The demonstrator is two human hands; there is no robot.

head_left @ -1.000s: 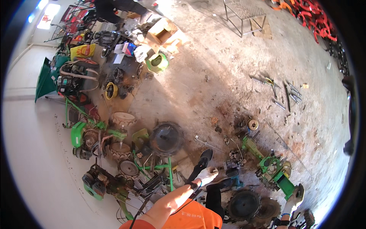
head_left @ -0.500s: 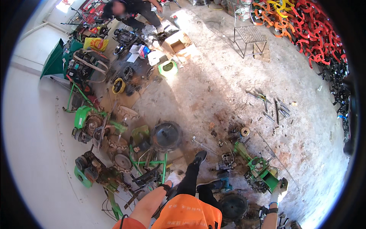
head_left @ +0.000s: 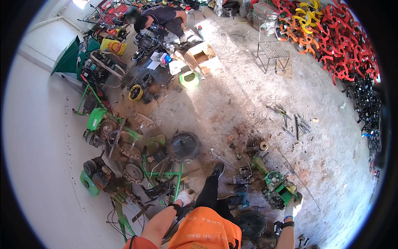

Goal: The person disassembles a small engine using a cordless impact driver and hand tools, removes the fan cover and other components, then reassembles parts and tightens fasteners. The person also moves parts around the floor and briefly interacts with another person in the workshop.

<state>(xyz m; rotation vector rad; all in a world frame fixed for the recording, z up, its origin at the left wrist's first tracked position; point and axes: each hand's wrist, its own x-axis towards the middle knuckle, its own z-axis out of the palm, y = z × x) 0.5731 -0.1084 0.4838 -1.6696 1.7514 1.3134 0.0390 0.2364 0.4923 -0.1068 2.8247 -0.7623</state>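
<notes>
My right hand (head_left: 294,203), in a pale work glove, is closed on the rim of a green open-topped, box-like housing (head_left: 286,194). This housing belongs to a greasy green machine (head_left: 273,182) on the floor at the lower right. My left hand (head_left: 186,196), also gloved, is loosely curled beside my left leg, with nothing seen in it. Nearest to it is a green tubular frame (head_left: 179,178) with a dark wheel (head_left: 183,147) at its far end. A blue and black power tool (head_left: 241,196) lies by my right foot.
Green machines (head_left: 97,120) line the left wall. Loose tools (head_left: 296,124) lie right of centre. A metal chair (head_left: 273,50) stands behind, with piled red blades (head_left: 342,37) at right. Another person (head_left: 166,18) bends over parts near an open carton (head_left: 202,57). A dark wheel (head_left: 251,224) lies near my feet.
My right hand has moved left onto the housing's rim. My left hand has curled slightly. The view has shifted, and the other person leans lower over the parts.
</notes>
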